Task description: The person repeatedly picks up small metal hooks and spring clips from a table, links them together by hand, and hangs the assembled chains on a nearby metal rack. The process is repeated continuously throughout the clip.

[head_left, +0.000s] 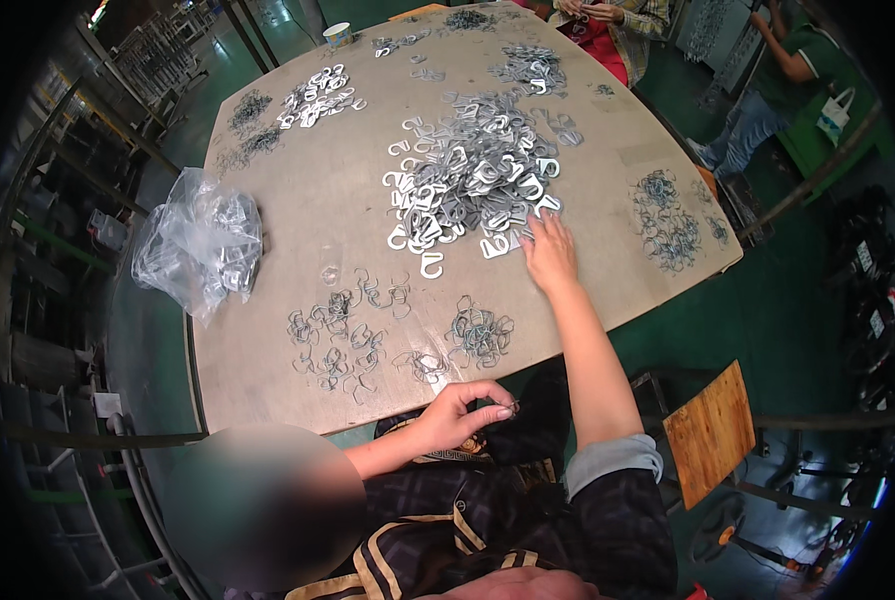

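Observation:
Near the table's front edge my left hand (460,414) is closed, thumb and forefinger pinching a small dark wire piece (513,407). My right hand (551,250) reaches forward, fingers stretched out at the near right edge of a big heap of flat silvery hooks (478,165). Its fingertips meet the outermost hooks, and none is plainly gripped. Between my arms, close to the front edge, lies a tangled cluster of thin bent wire pieces (481,332). More wire pieces (336,335) are scattered to its left.
A clear plastic bag (200,245) sits on the table's left edge. Further wire clusters (671,222) lie at the right, and smaller hook piles (318,97) farther back. A person (608,15) works at the far edge; another person (783,75) is beyond. A wooden stool (710,435) stands at right.

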The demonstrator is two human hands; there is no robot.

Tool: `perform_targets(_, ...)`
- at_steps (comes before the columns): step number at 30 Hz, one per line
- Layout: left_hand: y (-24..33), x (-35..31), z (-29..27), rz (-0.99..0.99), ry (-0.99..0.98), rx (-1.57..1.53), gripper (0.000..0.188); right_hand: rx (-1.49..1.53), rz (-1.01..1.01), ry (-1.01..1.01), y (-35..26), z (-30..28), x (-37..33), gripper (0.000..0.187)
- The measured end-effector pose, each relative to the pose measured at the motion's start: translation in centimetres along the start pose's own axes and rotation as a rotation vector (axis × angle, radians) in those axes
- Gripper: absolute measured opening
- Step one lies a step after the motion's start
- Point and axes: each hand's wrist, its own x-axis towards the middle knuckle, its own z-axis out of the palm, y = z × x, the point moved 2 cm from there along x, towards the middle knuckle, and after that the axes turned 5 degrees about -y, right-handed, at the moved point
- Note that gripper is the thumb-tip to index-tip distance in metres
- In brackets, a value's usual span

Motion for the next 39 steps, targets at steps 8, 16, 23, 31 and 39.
perform_targets(8,-1.2,-0.2,0.4,0.001,-0.039,0.031,0.012,0.273,-0.110,-0.133,-1.9,-3.7,-8.4,0.049)
perform_targets(16,-1.3,0.0,1.0,0.033,-0.035,0.111,0.012,0.215,0.038,0.093,-2.5,-4.4,-10.1,0.045)
perform_targets(23,-1.3,-0.2,1.3,-0.015,0.049,0.061,0.013,0.908,0.155,-0.091,-2.4,-5.3,-10.7,0.026)
perform_targets(31,-1.5,0.0,0.9,0.044,0.175,0.043,0.014,1.175,0.130,-0.386,-5.7,-12.7,-16.0,0.034)
perform_targets(39,-2.0,-0.6,0.9,0.005,0.233,0.103,0.015,0.977,0.055,-0.278,-8.6,-14.5,-17.5,0.034)
